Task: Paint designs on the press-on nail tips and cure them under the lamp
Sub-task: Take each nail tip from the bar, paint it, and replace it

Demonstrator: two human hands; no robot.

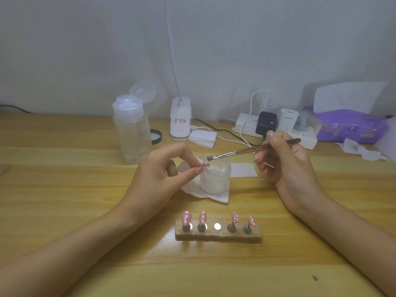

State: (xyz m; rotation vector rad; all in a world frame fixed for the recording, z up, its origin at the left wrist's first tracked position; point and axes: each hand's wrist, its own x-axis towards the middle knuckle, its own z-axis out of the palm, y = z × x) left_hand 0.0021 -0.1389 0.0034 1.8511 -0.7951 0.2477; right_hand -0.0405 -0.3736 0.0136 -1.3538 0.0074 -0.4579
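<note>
Wooden table [64, 189]: your left hand [158, 174] pinches one nail tip [205, 165] between thumb and forefinger, beside the frosted jar [215, 179]; its whitish contents are hard to make out. Your right hand [287, 159] grips the brush [242, 151], bristles over the jar mouth. Four dotted pink tips [186, 217] stand on the holder [218, 236] nearer you. Clear pump bottle [131, 133] behind, lid open, fill level unclear.

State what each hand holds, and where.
The left hand pinches a nail tip between thumb and forefinger; the right hand grips the brush along its handle's rear half.
</note>
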